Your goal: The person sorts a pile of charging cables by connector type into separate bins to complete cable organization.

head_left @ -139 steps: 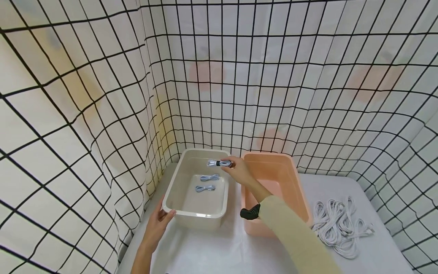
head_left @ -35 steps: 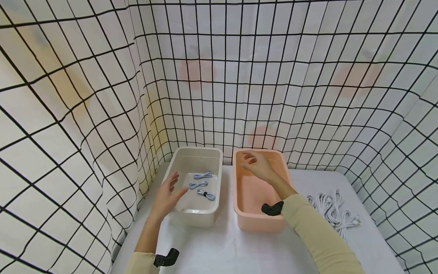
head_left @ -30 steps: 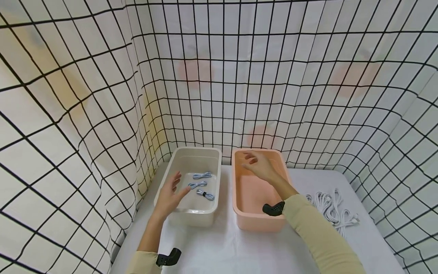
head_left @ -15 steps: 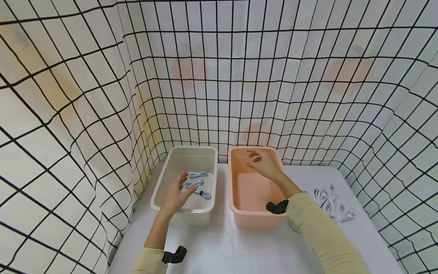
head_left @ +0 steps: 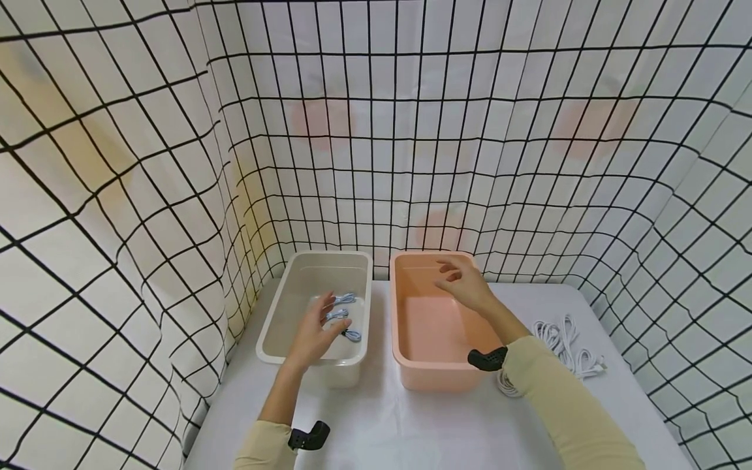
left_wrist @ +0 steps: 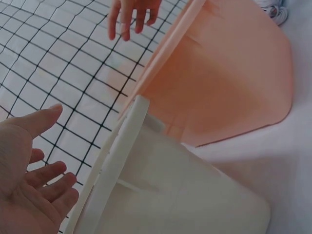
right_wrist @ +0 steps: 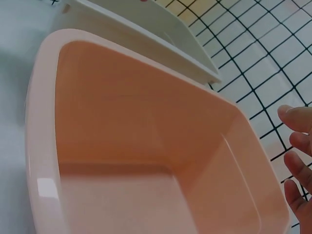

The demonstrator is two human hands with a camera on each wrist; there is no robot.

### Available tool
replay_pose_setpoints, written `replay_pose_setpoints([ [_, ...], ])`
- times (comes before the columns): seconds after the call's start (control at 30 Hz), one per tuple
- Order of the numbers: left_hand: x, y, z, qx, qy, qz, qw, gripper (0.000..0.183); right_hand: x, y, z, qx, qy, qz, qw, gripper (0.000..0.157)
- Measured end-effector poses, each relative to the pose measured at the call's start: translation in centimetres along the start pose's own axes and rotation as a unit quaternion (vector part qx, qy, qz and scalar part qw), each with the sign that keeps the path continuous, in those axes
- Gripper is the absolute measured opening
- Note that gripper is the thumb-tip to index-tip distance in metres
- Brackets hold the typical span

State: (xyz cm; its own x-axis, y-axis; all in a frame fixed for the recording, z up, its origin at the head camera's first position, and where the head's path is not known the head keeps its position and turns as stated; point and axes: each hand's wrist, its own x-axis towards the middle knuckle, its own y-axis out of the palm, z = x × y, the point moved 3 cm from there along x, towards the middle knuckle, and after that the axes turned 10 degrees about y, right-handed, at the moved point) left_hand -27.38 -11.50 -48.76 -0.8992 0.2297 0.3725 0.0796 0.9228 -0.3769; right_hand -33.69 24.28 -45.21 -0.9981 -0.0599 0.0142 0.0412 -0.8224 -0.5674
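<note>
In the head view my left hand [head_left: 314,333] hovers over the beige bin [head_left: 269,323], fingers loosely spread and nothing in them. Beneath it, three small bundles of pale blue cable lie on the bin floor: a back one [head_left: 344,298], a middle one [head_left: 337,314] and a front one [head_left: 352,335]. My hand partly covers them. Above the peach bin [head_left: 431,326] my right hand [head_left: 467,286] hangs with relaxed, slightly bent fingers, holding nothing. The left wrist view shows my left palm [left_wrist: 27,180] beside the beige rim. In the right wrist view, fingertips [right_wrist: 295,165] show past the peach rim.
Coiled white cables [head_left: 566,346] lie on the white table [head_left: 388,424] right of the peach bin, partly behind my right forearm. The bins stand side by side with a narrow gap. Black netting [head_left: 411,137] over pale cloth surrounds the table at the back and sides.
A cable bundle my right hand held now lies in the beige bin. My right hand moved over the peach bin; my left released the beige rim and shifted right over the cables.
</note>
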Motion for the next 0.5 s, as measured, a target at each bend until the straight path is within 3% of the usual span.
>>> replay_pose_setpoints([
  [0.27,0.4,1.3,0.1,0.028,0.050,0.006,0.9984,0.075,-0.4,-1.1,-1.1,0.001,-0.007,-0.006,1.000,0.061],
  [0.5,0.8,2.3,-0.5,0.009,0.032,0.020,0.9992,0.075,-0.7,-1.9,-1.9,-0.009,-0.012,-0.011,1.000,0.061],
])
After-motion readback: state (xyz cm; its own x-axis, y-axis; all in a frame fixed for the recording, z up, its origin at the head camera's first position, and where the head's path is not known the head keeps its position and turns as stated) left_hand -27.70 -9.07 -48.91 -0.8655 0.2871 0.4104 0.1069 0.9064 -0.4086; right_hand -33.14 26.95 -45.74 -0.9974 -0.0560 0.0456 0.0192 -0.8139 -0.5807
